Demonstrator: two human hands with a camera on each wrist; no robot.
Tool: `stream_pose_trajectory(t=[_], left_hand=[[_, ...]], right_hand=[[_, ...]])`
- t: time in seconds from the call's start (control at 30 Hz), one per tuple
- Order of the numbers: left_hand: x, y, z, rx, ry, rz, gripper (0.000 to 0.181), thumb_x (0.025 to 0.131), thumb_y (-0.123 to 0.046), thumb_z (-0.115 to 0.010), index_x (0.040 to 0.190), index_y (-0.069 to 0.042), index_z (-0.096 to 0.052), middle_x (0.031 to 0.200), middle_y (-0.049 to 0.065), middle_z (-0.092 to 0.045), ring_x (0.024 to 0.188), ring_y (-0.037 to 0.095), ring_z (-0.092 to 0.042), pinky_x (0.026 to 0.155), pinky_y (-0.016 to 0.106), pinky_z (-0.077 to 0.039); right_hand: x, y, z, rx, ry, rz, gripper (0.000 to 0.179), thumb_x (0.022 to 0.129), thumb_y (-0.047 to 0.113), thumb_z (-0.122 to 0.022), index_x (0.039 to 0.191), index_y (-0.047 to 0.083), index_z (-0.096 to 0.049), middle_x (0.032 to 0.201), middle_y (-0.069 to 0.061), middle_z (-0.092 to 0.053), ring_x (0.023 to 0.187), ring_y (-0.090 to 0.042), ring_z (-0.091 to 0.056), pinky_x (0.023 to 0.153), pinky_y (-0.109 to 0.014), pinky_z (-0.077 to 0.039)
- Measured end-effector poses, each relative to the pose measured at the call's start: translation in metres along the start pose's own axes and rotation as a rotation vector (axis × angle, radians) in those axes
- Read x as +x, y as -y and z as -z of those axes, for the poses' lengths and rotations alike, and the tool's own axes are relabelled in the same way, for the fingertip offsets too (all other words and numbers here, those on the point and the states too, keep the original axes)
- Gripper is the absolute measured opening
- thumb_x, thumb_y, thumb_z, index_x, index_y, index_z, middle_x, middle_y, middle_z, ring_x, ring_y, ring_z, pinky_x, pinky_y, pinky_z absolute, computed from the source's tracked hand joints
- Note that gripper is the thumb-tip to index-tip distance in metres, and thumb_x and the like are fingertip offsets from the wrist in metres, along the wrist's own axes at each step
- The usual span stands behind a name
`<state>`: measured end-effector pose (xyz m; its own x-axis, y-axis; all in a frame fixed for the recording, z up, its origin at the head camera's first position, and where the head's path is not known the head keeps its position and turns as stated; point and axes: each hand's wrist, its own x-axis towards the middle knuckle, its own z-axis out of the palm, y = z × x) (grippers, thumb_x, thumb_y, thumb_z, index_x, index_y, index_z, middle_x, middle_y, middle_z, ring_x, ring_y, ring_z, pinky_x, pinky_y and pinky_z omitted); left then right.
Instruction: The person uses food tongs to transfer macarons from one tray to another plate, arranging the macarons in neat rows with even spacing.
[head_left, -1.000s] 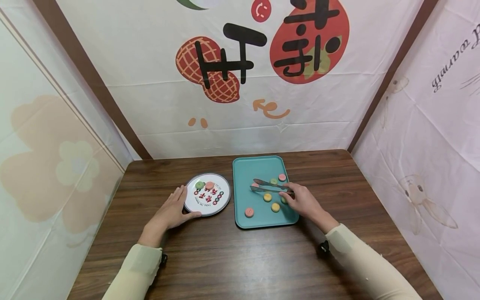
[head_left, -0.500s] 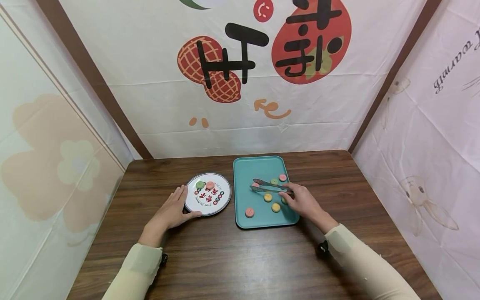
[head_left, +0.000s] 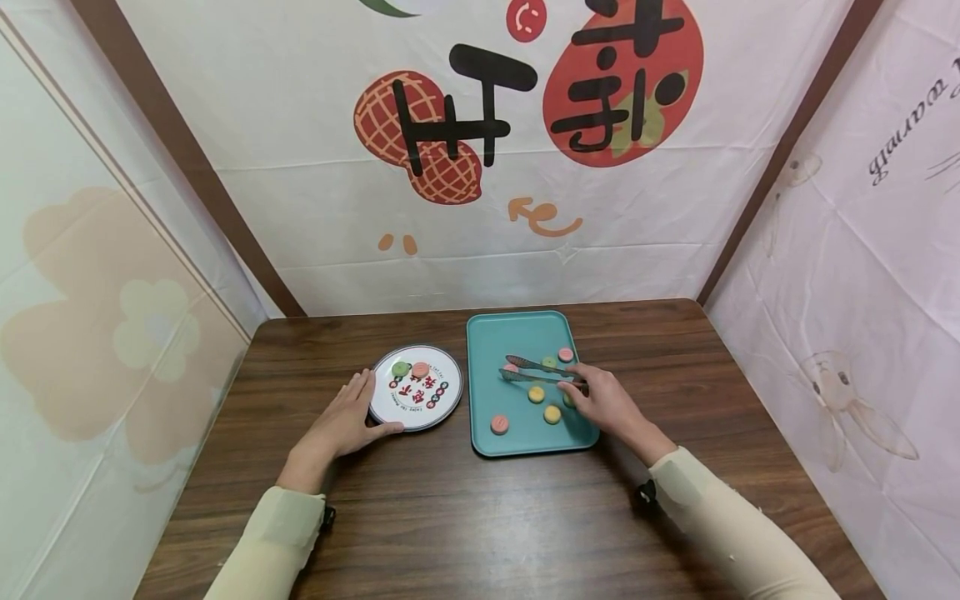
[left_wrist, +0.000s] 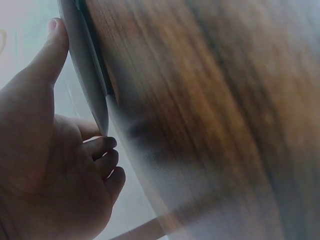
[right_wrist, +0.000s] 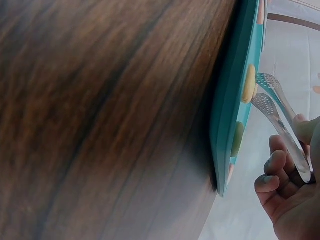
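My left hand (head_left: 347, 421) rests against the left side of a round white plate (head_left: 454, 393) with red lettering, fingers straight, thumb along the near rim. A green macaron (head_left: 401, 369) and an orange-pink macaron (head_left: 421, 370) lie on that plate. Over the teal tray (head_left: 491, 333), my right hand (head_left: 609, 406) grips metal tongs (head_left: 517, 377). Their perforated tips are spread, with a pink macaron (head_left: 511, 367) between them in the head view. Two yellow macarons (head_left: 536, 394) lie nearer me. Part of a green macaron (head_left: 567, 401) is hidden by my right hand.
Another pink macaron (head_left: 566, 355) and a pale green one (head_left: 550, 363) lie near the tray's right edge. An orange-pink macaron (head_left: 499, 425) sits at its near left corner. A printed cloth (head_left: 337, 275) hangs behind the brown wooden table (head_left: 480, 517).
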<state>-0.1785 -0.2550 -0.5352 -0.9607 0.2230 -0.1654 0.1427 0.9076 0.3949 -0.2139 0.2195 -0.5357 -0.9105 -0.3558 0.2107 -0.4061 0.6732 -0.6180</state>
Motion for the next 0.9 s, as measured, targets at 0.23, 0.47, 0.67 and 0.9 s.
stream_pose_trajectory(t=[0.23, 0.47, 0.67, 0.9], left_hand=[[-0.001, 0.000, 0.000, -0.011, 0.006, 0.005, 0.125, 0.093, -0.073, -0.069, 0.168, 0.010, -0.012, 0.176, 0.031, -0.011, 0.163, 0.048, -0.008, 0.133, 0.061, -0.013], [0.000, -0.001, 0.000, -0.006, 0.008, 0.006, 0.123, 0.095, -0.071, -0.069, 0.168, 0.010, -0.012, 0.176, 0.031, -0.010, 0.164, 0.047, -0.008, 0.133, 0.061, -0.013], [0.000, -0.001, 0.001, -0.008, 0.007, 0.010, 0.122, 0.095, -0.069, -0.070, 0.168, 0.010, -0.012, 0.176, 0.031, -0.010, 0.164, 0.047, -0.008, 0.133, 0.061, -0.013], [0.001, 0.000, 0.000, -0.008, 0.013, 0.013, 0.123, 0.095, -0.070, -0.070, 0.168, 0.010, -0.011, 0.176, 0.031, -0.010, 0.164, 0.047, -0.007, 0.133, 0.061, -0.012]], right_hand=[[0.003, 0.003, -0.002, 0.016, 0.007, 0.012, 0.038, 0.108, 0.027, -0.070, 0.133, -0.002, -0.072, 0.089, -0.004, -0.073, 0.068, -0.013, -0.058, 0.059, -0.032, -0.052], [0.007, 0.006, -0.006, 0.033, 0.006, 0.024, 0.042, 0.106, 0.026, -0.072, 0.135, -0.004, -0.070, 0.092, -0.002, -0.074, 0.073, -0.010, -0.062, 0.064, -0.033, -0.056], [0.012, 0.006, -0.011, 0.027, 0.004, 0.051, 0.039, 0.107, 0.026, -0.071, 0.134, -0.003, -0.071, 0.090, 0.001, -0.072, 0.068, -0.009, -0.058, 0.060, -0.030, -0.051], [0.016, 0.009, -0.015, 0.024, -0.001, 0.075, 0.039, 0.107, 0.025, -0.071, 0.136, -0.001, -0.070, 0.091, 0.001, -0.074, 0.066, -0.008, -0.059, 0.059, -0.030, -0.052]])
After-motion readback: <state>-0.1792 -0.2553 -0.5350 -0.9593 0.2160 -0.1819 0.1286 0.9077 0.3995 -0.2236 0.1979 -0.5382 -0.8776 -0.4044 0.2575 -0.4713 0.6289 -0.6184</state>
